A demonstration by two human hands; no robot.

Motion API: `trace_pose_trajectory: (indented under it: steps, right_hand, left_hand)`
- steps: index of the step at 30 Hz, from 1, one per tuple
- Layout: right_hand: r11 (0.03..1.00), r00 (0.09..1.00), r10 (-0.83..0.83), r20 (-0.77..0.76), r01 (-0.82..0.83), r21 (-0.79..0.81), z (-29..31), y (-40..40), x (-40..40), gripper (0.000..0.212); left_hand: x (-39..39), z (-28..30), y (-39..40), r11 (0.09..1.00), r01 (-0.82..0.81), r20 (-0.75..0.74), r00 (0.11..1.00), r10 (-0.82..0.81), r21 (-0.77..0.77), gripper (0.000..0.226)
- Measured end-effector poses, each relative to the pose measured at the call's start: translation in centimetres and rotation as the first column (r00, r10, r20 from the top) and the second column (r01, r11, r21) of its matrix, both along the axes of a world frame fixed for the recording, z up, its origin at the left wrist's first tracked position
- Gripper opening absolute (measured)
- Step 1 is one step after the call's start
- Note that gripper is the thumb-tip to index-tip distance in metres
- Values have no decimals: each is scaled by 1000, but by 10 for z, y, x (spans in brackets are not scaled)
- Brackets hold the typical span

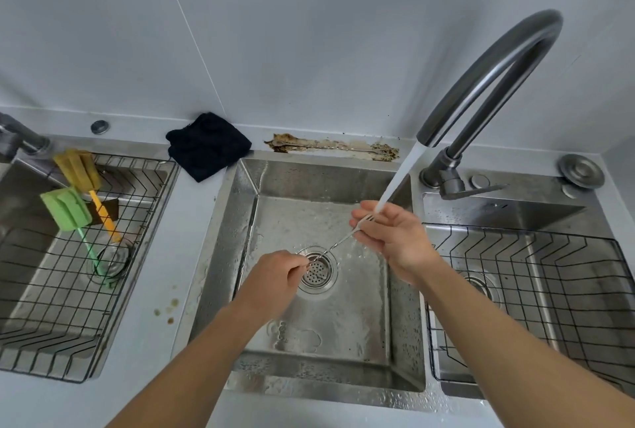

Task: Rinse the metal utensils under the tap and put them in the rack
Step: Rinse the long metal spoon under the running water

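Here the left hand (280,273) pinches a thin metal fork (338,243) by its handle; at two o'clock the right hand (388,235) cups its tines with relaxed fingers under the tap (481,84) stream. No writing is readable.

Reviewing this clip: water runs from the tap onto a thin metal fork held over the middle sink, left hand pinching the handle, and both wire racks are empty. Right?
Not quite. The head view shows the left rack holds a green brush and a yellow brush; only the right rack looks empty. The rest stands: the left hand pinches the fork under the tap.
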State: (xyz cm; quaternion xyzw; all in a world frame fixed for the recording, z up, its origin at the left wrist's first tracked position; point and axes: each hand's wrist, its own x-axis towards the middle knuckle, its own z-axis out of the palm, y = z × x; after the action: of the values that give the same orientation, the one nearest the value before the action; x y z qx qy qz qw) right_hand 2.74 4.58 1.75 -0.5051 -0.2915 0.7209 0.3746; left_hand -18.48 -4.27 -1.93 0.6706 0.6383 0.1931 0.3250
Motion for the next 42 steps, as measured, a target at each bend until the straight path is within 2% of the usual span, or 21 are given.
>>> trace_pose_trajectory:
  steps: [5, 10, 13, 16, 18, 21, 25, 28, 30, 34, 36, 38, 39, 40, 42]
  right_hand:
    - [999, 999, 43, 1, -43, 12, 6, 1, 4, 42]
    - [998, 999, 44, -6, -43, 46, 7, 2, 4, 24]
    - [995, 989, 51, 136, -62, 77, 10, 6, 1, 8]
    - [994, 933, 44, 357, -78, 81, 9, 7, -2, 16]
    - [994, 908, 36, 418, -77, 82, 9, 6, -1, 16]
    - [986, 919, 45, 392, -105, 132, 9, 5, 4, 9]
    - [980, 942, 34, 333, -97, 176, 17, 5, 8, 14]
    - [982, 956, 30, 291, -81, 168, 25, 5, 10, 3]
    - [988, 956, 8, 295, -54, 147, 28, 5, 11, 11]
    - [987, 951, -124, 282, 90, 132, 30, 4, 15, 12]
    - [977, 947, -199, 252, 172, 127, 31, 4, 16, 14]
    - [967, 946, -251, 206, 232, 110, 32, 2, 16, 13]
    - [962, 946, -271, 179, 257, 98, 33, 1, 16, 11]
    - [957, 945, -288, 155, 277, 87, 34, 0, 16, 9]
    - [949, 941, -313, 132, 306, 72, 35, -2, 17, 10]
  left_hand:
    - [11, 1, -3, 999, -32, 17, 999, 31, 29, 22]
    - [17, -1, 1, 997, -60, 37, 998, 59, 38, 15]
    - [20, -1, 2, 998, -40, 9, 999, 40, 47, 16]
    - [24, 0, 3, 998, -30, -35, 999, 32, 57, 19]
    - [27, 1, 6, 998, -26, -38, 999, 28, 64, 18]
    - [27, 0, 12, 996, -35, -20, 999, 37, 78, 19]
    - [26, 1, 22, 995, -17, -47, 999, 22, 100, 19]
    - [28, 2, 26, 991, -16, -59, 998, 24, 136, 19]
    - [30, 3, 28, 988, -35, -73, 996, 46, 149, 20]
    - [43, 17, 30, 933, -164, -88, 975, 202, 321, 12]
    - [61, 30, 29, 920, -277, 20, 959, 283, 278, 12]
    - [86, 39, 32, 907, -422, 242, 880, 409, 4, 19]
    - [98, 41, 36, 863, -477, 356, 787, 504, -167, 18]
    - [110, 42, 40, 797, -508, 459, 652, 604, -327, 16]
    - [129, 45, 50, 655, -468, 594, 293, 749, -593, 11]
